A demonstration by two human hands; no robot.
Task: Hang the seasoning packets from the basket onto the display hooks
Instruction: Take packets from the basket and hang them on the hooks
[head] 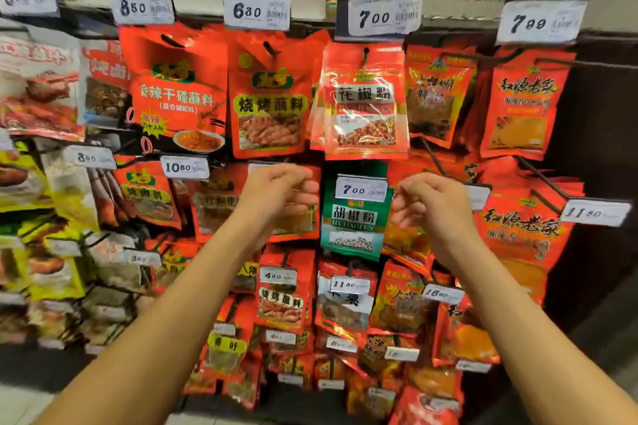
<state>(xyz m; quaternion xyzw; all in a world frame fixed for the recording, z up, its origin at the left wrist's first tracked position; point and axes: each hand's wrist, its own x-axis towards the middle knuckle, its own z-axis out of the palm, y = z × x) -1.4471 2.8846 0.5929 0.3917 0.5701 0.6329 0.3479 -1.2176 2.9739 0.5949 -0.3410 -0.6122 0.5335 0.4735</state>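
I saw the display rack (604, 86) filled edge to edge with hanging seasoning packets (269, 97); a red peppercorn packet (364, 103) hung at top centre, a green pepper packet (354, 217) beneath. My left hand (279, 190) and right hand (431, 203) hovered flanking it, fingers loosely curled, grasping nothing.

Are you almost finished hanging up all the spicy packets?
Many look done: the clear red packet hangs on its hook under the 7.00 price tag, and the green packet hangs below it. Nothing is in hand: the left hand and right hand hold no packet. The basket is out of view, so what is left cannot be told.
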